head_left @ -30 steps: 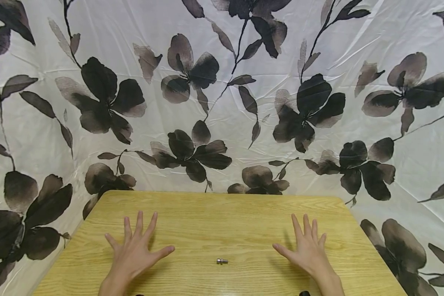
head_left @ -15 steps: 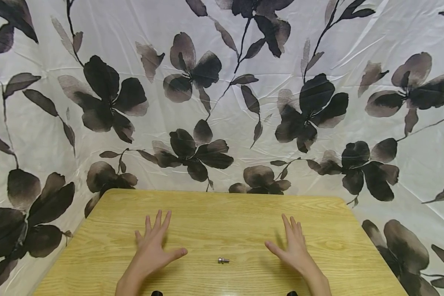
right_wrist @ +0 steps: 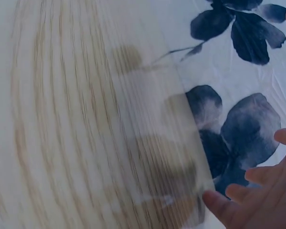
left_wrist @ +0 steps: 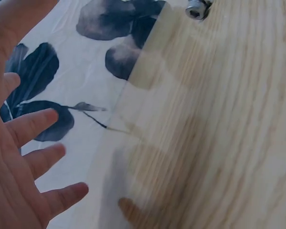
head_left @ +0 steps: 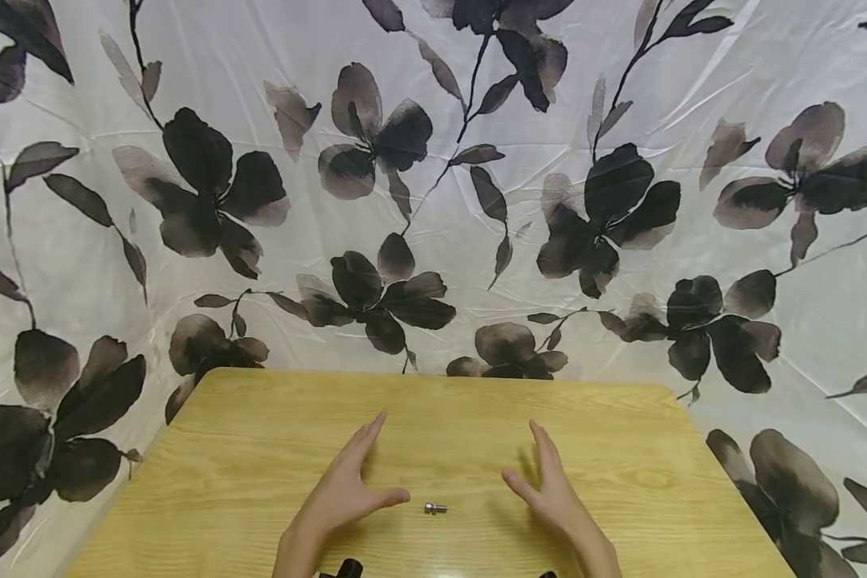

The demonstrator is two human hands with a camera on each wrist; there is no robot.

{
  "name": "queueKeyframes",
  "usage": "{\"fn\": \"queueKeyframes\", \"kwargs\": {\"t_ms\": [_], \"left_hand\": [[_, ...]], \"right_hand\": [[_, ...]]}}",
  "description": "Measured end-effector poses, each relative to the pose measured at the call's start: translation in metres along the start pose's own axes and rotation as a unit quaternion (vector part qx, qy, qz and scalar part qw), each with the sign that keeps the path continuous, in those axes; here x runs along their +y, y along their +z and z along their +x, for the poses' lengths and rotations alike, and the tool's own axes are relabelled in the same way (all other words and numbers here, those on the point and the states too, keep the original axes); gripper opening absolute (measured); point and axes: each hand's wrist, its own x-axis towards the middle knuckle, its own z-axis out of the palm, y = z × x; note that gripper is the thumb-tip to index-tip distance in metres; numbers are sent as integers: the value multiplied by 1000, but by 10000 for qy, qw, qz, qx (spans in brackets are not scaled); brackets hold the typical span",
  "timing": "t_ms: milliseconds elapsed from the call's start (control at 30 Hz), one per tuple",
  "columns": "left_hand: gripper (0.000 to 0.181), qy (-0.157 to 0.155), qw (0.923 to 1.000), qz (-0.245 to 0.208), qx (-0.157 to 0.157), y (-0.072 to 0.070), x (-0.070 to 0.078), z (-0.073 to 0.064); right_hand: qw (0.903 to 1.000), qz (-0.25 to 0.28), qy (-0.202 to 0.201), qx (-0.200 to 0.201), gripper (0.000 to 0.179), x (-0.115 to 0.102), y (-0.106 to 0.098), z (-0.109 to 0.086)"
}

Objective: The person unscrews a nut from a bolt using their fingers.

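Note:
A small silver socket-head bolt (head_left: 436,508), with what looks like a nut on its shank, lies on its side on the wooden table (head_left: 448,433). Its round head with the hex recess shows at the top of the left wrist view, where the bolt (left_wrist: 196,10) is partly cut off. My left hand (head_left: 343,490) hovers just left of it, fingers extended, thumb pointing toward the bolt without touching it. On the other side my right hand (head_left: 555,494) hovers farther off, fingers straight and thumb apart. Neither hand holds anything.
Behind and beside the table hangs a white cloth (head_left: 477,241) printed with dark flowers. The table's far edge meets this cloth in the head view. Black parts of the wrist cameras (head_left: 349,568) show at the bottom.
Both hands have moved inward toward the bolt, the left one farther. Their spread fingers have come closer together and the hands have turned more edge-on. The bolt stays in place on the table.

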Motion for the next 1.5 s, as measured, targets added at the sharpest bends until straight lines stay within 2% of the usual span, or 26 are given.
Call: {"fn": "queueKeyframes", "kwargs": {"t_ms": [100,300,533,600,767,933,1133,1300,1500], "left_hand": [[116,-114,9998,-166,-88,4,0,-2],[113,-63,9983,-466,-335,16,-3,-6],[108,114,9966,-357,-729,26,-1,-5],[107,234,9958,-285,-843,27,0,-5],[105,422,9946,-20,-945,29,1,-4],[100,484,9937,186,-994,33,2,-3],[93,409,9933,438,-987,37,5,0],[77,544,9915,723,-937,40,6,1],[54,564,9915,709,-939,42,7,0]], "right_hand": [[9996,253,-77,-79,89,-2,4,0],[9978,607,50,-254,86,-3,14,-4],[9931,1073,243,-409,82,-8,23,-2],[9901,1278,308,-494,86,-10,26,-2],[9795,1662,519,-1010,106,-15,36,-2],[9783,1517,483,-1324,112,-23,44,-2],[9709,1786,336,-1559,109,-32,52,-3],[9755,1545,228,-1548,98,-34,59,-4],[9846,1112,129,-1345,76,-34,67,-5]]}}
